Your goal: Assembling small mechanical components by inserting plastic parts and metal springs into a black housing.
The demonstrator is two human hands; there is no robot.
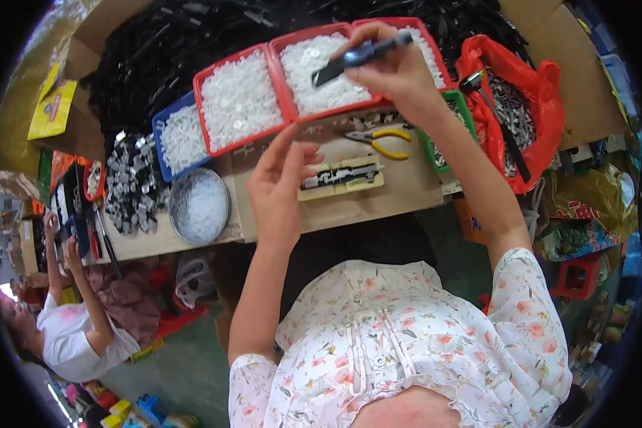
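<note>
Raised over the middle of the red trays, my right hand [385, 68] grips a long black plastic part [360, 57] between thumb and fingers. One end of that part is flat and squared, pointing lower left. My left hand [282, 178] is held above the bench edge with its fingers apart and nothing visible in it. Close to its fingertips lies a cream-coloured fixture [360, 184] with black and grey pieces set in it. Behind the fixture, yellow-handled pliers [385, 140] rest on the cardboard. White plastic pieces fill a red tray [290, 82] under my right hand.
Black parts [171, 57] are heaped behind the trays. A blue tray [165, 164], a round metal bowl [227, 214] and silvery pieces [132, 178] stand left. To the right are a green tray [466, 107] and a red bag [549, 100] with a hammer [503, 121]. Another person [85, 328] works far left.
</note>
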